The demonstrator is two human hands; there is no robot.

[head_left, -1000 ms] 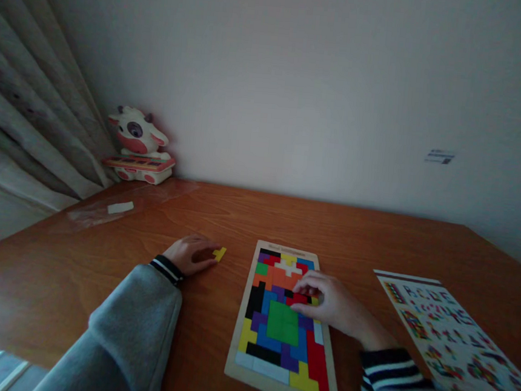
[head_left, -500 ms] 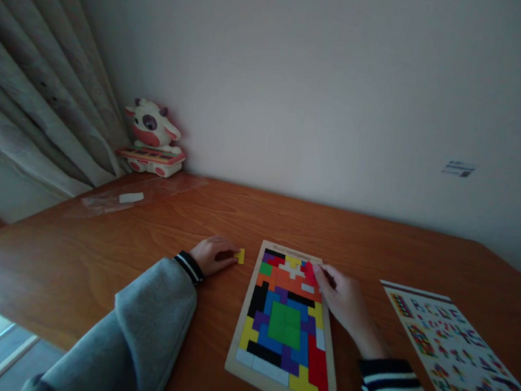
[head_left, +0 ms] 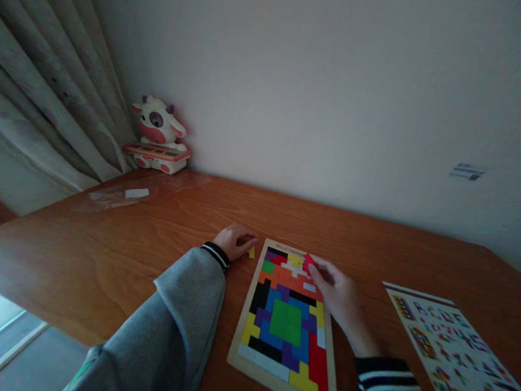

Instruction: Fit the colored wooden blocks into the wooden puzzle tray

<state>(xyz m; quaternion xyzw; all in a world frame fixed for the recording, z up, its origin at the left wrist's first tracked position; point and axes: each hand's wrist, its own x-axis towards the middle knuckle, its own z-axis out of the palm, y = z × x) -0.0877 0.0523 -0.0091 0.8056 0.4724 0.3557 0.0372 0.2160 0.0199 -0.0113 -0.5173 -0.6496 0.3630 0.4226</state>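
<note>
Red piece in right-hand pinch, over upper puzzle board

Right hand [head_left: 337, 290]: grip nearly closed, thumb and fingers pinching red piece [head_left: 308, 264], tilted, at the top right of puzzle board [head_left: 267, 378]. Left hand [head_left: 234, 242]: grip narrowed to a small gap, fingertips on yellow piece [head_left: 252, 253], just off the board's upper left edge; fingers partly hide it.

Board lies flat on wooden surface [head_left: 195, 217], mostly filled with coloured blocks, large green area [head_left: 286, 322] mid-board. Pale rectangle [head_left: 309, 287] in the orange part: can't tell whether block or bare tray. Printed sheet [head_left: 452, 343] flat to the right, near the right forearm. Far left: cow toy [head_left: 159, 129] with keyboard by the wall [head_left: 319, 91], clear plastic [head_left: 105, 201] and white slip [head_left: 137, 193] in front. Curtain [head_left: 33, 78] hangs left; small label [head_left: 467, 171] on wall, text unreadable.
</note>
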